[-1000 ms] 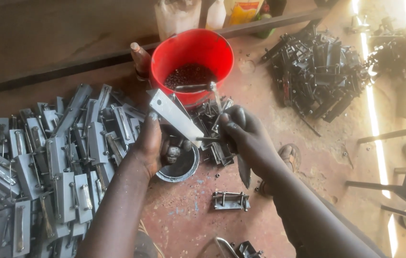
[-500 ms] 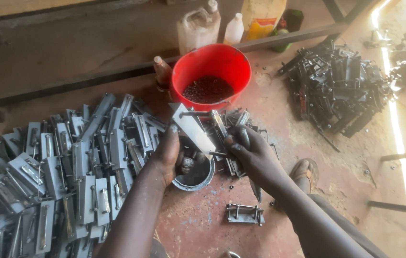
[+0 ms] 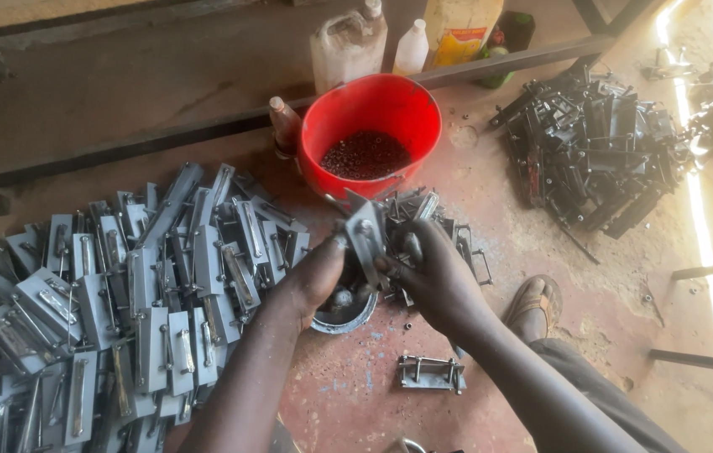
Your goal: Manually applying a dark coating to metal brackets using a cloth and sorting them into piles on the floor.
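Both hands busy over the red-brown concrete floor: left hand and right hand with fingers clamped on one flat grey metal latch plate, held edge-up above a small round metal dish. Judging progress: large heap of grey finished latch plates at left floor edge, smaller dark pile of unworked metal parts far right. Behind, red plastic bucket of small dark fasteners. Single latch near the knee.

The door bolt plate between the hands is dull grey metal, like the matt, scuffed pile of bolt plates beside it. The bucket is glossy red plastic. The floor is rough, dusty reddish concrete; the far heap is dark, blackened metal.
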